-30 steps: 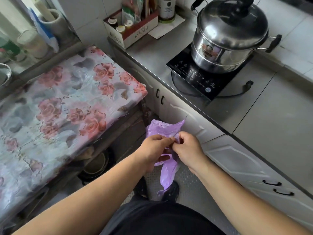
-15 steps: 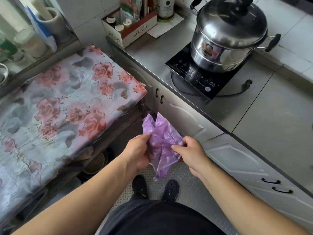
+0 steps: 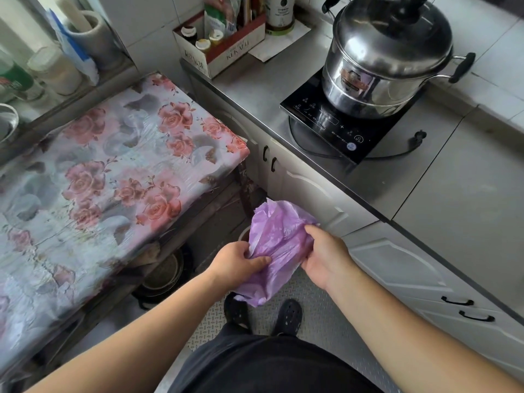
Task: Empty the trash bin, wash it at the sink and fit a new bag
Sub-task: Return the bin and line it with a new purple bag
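Head view: both hands, left hand (image 3: 236,263) and right hand (image 3: 326,255), are pinching the purple bag (image 3: 276,245), now spreading wider, opening it for the bin.

Bright, even daylight; source unclear. Soft highlights on pot lid (image 3: 394,32) and steel counter (image 3: 255,89). Deep shadow under table (image 3: 113,171). Wide-angle bend at edges: counter line curves, forearms stretch. Upper-left shelf (image 3: 42,72) soft, washed out. Centre sharp.
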The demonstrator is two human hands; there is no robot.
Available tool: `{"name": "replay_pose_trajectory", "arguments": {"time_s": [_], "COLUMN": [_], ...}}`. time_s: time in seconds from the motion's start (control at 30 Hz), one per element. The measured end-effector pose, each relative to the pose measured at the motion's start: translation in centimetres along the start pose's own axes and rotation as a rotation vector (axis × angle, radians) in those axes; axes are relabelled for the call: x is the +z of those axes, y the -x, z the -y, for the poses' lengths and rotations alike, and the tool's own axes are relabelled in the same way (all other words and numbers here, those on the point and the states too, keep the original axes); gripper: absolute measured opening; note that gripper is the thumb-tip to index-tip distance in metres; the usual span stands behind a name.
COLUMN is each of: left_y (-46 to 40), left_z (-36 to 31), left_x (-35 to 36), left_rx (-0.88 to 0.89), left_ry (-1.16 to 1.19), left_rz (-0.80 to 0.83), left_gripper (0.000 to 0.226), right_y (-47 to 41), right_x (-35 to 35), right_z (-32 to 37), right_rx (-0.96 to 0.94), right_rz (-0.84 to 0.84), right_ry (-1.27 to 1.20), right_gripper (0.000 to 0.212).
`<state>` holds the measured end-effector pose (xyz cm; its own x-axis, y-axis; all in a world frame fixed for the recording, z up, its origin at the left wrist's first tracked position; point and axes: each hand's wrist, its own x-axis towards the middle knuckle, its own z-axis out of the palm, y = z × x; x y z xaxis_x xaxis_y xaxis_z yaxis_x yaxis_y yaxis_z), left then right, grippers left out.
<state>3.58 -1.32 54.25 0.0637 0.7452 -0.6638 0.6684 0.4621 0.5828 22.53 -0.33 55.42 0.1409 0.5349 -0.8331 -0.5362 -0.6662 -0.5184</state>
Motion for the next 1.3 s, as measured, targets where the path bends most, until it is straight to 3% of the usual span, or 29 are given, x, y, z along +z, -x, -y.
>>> {"name": "replay_pose_trajectory", "arguments": {"time_s": [0.07,0.13,0.23,0.47,0.73,0.9,1.1,1.3], "left_y": [0.1,0.4,0.6,0.6,-0.2,-0.4,-0.9,-2.3], "left_z": [-0.2,-0.6,-1.3,-1.4,0.9,2.6,3.6,4.8], "left_x": [0.4,0.7,0.9,0.3,-1.0,-2.1,-3.7,-6.1], "left_rx": [-0.025,-0.085,-0.149,-0.281,-0.327,-0.315,-0.207,-0.128], "left_ry": [0.065,0.326,0.675,0.914,0.891,0.83,0.568,0.194], "left_rz": [-0.009,-0.011,0.036,0.108,0.081,0.114,0.022,-0.121], "left_gripper": [0.037,0.036,0.027,0.03,0.016,0.017,0.019,0.017], "right_y": [0.5,1.0,2.0,1.4,-1.1,-1.3,-2.3,-3.2], "right_x": [0.7,1.2,1.8,2.7,1.7,0.6,-2.3,-5.2], "right_z": [-0.3,-0.8,-2.2,-4.4,-3.2,-1.3,0.6,2.5], "right_rx": [0.05,0.074,0.019,-0.138,-0.006,0.031,-0.129,-0.385], "right_rz": [0.129,0.254,0.293,0.173,-0.138,-0.165,-0.14,-0.142], "right_ry": [0.024,0.08,0.152,0.4,0.191,0.184,0.521,1.073], "right_gripper": [0.033,0.045,0.051,0.022,0.013,0.016,0.015,0.018]}}
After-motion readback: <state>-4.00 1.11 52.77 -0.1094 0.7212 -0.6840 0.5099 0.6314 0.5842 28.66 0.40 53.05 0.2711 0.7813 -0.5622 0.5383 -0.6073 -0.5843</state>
